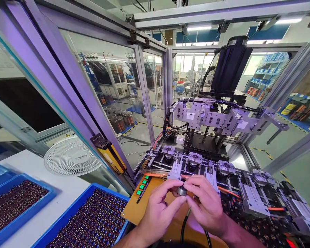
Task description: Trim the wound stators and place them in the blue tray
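Observation:
Between my two hands is a small round metal part (181, 190), silvery with a darker top edge. My left hand (160, 203) pinches it from the left with thumb and forefinger. From the other side, the fingertips of my right hand (205, 199) close around its right edge. The fingers cover much of the part, so its exact kind is hard to make out. Both hands are above a tan panel (136, 210), in front of a machine with a row of metal clamping fixtures (195, 158).
Blue bins (93, 187) full of small dark parts stand at left on a white table (28, 163), beside a white fan (72, 156). Green buttons (142, 186) and a pen (142, 193) are on the panel. A metal frame with glass surrounds the machine; a black cable (184, 224) runs below my hands.

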`<control>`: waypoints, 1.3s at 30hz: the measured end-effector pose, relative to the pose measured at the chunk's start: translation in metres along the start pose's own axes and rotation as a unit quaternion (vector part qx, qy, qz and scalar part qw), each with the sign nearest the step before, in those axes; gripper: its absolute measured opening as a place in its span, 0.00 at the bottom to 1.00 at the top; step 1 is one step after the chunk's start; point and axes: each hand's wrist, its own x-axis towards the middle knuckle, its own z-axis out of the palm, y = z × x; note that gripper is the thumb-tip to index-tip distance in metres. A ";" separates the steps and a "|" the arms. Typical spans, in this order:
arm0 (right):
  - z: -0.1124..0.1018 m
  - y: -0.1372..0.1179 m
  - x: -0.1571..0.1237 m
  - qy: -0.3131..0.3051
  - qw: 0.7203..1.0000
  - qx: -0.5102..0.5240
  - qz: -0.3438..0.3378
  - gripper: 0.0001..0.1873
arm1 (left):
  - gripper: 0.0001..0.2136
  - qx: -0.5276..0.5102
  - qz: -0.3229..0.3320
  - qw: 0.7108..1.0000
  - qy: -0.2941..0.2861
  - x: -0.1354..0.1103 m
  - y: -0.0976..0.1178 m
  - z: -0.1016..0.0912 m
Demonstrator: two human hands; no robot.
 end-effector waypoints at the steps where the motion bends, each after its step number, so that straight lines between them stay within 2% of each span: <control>1: 0.001 0.000 -0.003 0.003 1.000 0.011 0.002 0.18 | 0.14 0.000 0.002 1.000 0.000 -0.002 0.000 0.000; 4: 0.005 0.001 -0.011 0.016 0.998 0.047 0.029 0.18 | 0.12 -0.013 -0.004 1.000 -0.002 -0.004 -0.001 0.001; 9: 0.009 0.003 -0.022 0.005 0.999 0.021 0.033 0.21 | 0.13 0.104 0.054 0.993 -0.012 -0.003 0.002 0.001; 11: 0.010 0.003 -0.024 0.012 0.999 0.022 0.029 0.21 | 0.15 0.114 0.042 0.993 -0.003 -0.004 0.001 0.000; 15: 0.011 0.003 -0.029 0.034 0.995 0.068 0.070 0.21 | 0.13 0.061 -0.020 0.998 0.003 -0.008 -0.004 0.001; 17: 0.011 0.002 -0.031 0.029 0.993 0.078 0.085 0.21 | 0.12 0.063 -0.017 0.998 0.001 -0.008 -0.006 0.001; 21: 0.001 0.001 -0.029 -0.046 0.984 0.113 0.127 0.22 | 0.15 0.126 0.075 0.989 -0.014 -0.003 -0.002 -0.002; 25: -0.012 0.002 -0.017 -0.121 0.961 0.163 0.185 0.15 | 0.17 0.209 0.154 0.964 -0.061 -0.002 -0.002 -0.006; 27: -0.016 0.006 -0.009 -0.178 0.938 0.189 0.228 0.12 | 0.18 0.248 0.177 0.948 -0.089 -0.004 -0.004 -0.008; 30: -0.020 0.014 0.002 -0.275 0.887 0.250 0.275 0.11 | 0.19 0.280 0.206 0.929 -0.127 -0.008 -0.008 -0.012; 33: -0.021 0.019 0.013 -0.338 0.841 0.322 0.275 0.12 | 0.21 0.289 0.216 0.922 -0.143 -0.012 -0.010 -0.018; 35: -0.019 0.021 0.019 -0.364 0.820 0.353 0.265 0.14 | 0.21 0.293 0.219 0.920 -0.142 -0.015 -0.012 -0.021; 39: -0.009 0.020 0.028 -0.400 0.815 0.344 0.240 0.14 | 0.21 0.315 0.219 0.916 -0.119 -0.021 -0.019 -0.029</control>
